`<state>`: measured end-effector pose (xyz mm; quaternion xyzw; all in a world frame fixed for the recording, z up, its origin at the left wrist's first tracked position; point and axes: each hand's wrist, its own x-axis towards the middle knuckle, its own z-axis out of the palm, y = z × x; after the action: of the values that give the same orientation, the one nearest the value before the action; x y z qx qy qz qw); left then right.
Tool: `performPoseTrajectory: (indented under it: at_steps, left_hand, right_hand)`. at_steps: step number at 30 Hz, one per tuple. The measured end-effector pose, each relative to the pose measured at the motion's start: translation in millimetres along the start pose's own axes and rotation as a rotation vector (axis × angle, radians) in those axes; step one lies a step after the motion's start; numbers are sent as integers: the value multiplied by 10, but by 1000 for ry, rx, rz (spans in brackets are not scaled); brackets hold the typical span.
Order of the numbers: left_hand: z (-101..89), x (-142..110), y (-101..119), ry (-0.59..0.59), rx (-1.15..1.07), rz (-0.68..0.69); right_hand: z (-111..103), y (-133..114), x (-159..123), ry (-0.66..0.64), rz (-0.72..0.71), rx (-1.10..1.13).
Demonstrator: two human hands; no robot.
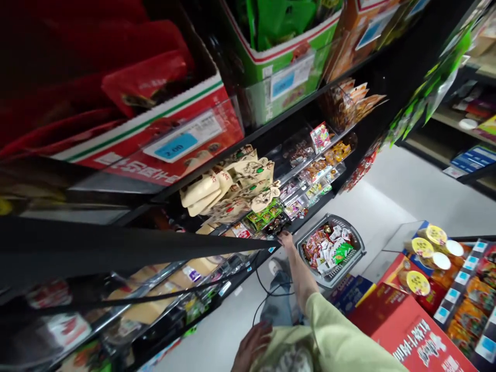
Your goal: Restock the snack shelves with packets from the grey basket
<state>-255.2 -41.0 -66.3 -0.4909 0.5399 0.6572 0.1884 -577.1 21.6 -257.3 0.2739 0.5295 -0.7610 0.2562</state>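
Observation:
My right hand reaches down to the front edge of a low shelf. Its fingertips are at some small dark packets, partly hidden, so I cannot tell whether they grip one. Green snack packets lie just beyond them. To the right of my right forearm, a grey basket stands on the floor, filled with small red, white and green snack packets. My left hand is close to my belly, slightly blurred, its fingers loosely extended with nothing visible in them.
A black shelf beam crosses the left side. Above are a red carton and a green carton of bags. Beige pouches hang mid-shelf. A red box and stacked tubs stand at right. A black cable dangles near my legs.

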Motion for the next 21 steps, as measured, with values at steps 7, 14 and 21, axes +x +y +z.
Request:
performPoseTrajectory:
  at_steps: [7, 14, 21]
  left_hand:
    - [357, 139, 312, -141, 112, -23]
    - [871, 264, 614, -221, 285, 135]
    - [1137, 487, 663, -296, 402, 114]
  right_hand:
    - [-2063, 141, -946, 275, 190, -17]
    - [-3903, -16, -2117, 709, 12, 73]
    - [-3825, 32, -1675, 836, -150, -23]
